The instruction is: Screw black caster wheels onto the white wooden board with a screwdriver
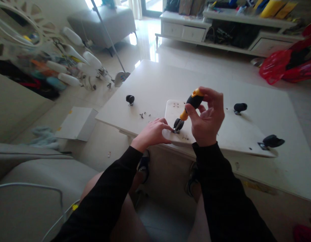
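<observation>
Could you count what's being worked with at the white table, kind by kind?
Black swivel casters with metal plates: 4
Yellow-and-black screwdriver: 1
Flat white board with rounded corners: 1
Total: 6, leaving out the small dark screws, too tiny to count surely.

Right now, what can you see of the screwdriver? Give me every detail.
The screwdriver has a thick black and yellow-orange handle, apparently plastic or rubber, and a slim, metallic-looking shaft. The right hand holds it by the handle, tilted, its tip down at the base of a black caster on the white board, close to the left hand's fingertips. Whether the tip sits in a screw, I can't tell.
</observation>
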Demonstrator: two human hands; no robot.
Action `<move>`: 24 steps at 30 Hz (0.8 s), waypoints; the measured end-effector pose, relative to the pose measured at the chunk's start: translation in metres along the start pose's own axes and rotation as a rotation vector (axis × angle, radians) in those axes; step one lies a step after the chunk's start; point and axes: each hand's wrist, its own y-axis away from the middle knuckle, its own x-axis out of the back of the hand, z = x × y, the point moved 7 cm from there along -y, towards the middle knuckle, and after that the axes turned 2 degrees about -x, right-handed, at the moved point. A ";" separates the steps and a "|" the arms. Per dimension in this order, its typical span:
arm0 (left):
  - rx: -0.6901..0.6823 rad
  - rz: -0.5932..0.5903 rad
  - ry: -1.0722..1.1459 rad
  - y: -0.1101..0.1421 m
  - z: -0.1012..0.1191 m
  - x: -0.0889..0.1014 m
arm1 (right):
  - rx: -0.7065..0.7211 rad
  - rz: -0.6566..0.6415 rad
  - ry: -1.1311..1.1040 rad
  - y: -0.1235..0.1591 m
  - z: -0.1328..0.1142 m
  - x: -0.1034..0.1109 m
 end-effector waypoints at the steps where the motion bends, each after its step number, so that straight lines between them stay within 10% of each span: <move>1: 0.004 -0.001 0.001 0.000 0.000 0.000 | -0.002 0.018 0.003 0.000 0.000 0.001; 24: 0.016 0.002 -0.008 0.000 0.004 0.002 | -0.056 -0.091 -0.039 -0.001 -0.001 -0.011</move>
